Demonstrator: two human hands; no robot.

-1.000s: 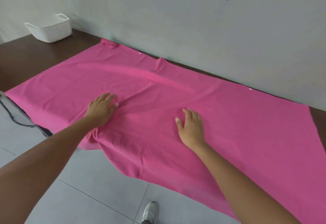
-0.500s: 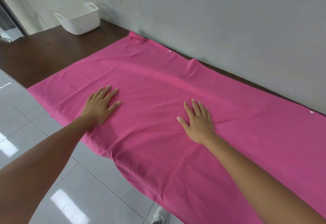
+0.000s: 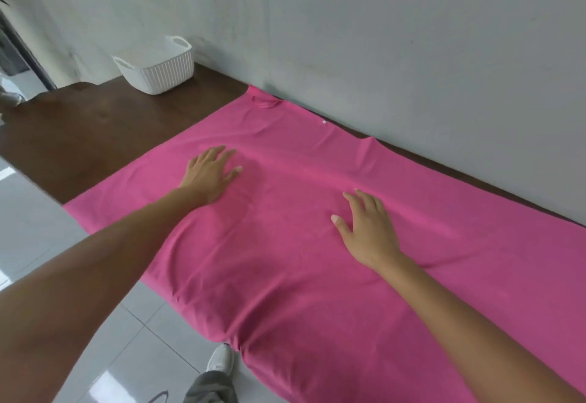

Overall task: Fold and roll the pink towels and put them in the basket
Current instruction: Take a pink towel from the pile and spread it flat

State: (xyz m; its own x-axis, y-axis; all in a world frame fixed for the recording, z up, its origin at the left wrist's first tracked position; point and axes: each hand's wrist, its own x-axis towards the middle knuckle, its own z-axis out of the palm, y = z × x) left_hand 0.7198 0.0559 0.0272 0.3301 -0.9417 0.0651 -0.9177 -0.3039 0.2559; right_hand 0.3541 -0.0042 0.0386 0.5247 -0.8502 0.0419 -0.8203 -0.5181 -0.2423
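My left fingers [image 3: 225,157] are spread and nearly straight, lying flat on the pink towel [image 3: 285,260], pinching nothing. My left hand [image 3: 211,174] rests palm-down on the cloth, toward its left end. My right fingers [image 3: 364,201] are straight too, a little fanned, thumb out to the side; my right hand [image 3: 369,228] presses flat near the middle of the towel, gripping nothing. The two hands sit apart with a smooth stretch of cloth between them.

Outward now: low creases run across the cloth past both hands. The towel's far edge lies along the foot of the wall [image 3: 380,38], with a small loop [image 3: 264,103] at the far left corner and a raised pucker further right. The left edge runs diagonally across the dark surface [image 3: 111,136]. The near edge spills over the front of the surface and hangs down toward the tiled floor [image 3: 41,237]; to the right the cloth runs out of view.

Left of the towel there is a broad bare patch of surface. At its far end, against the wall, stands the white basket [image 3: 158,68], well apart from my left hand. Down below, my shoe [image 3: 220,360] shows on the floor just beside the hanging cloth.
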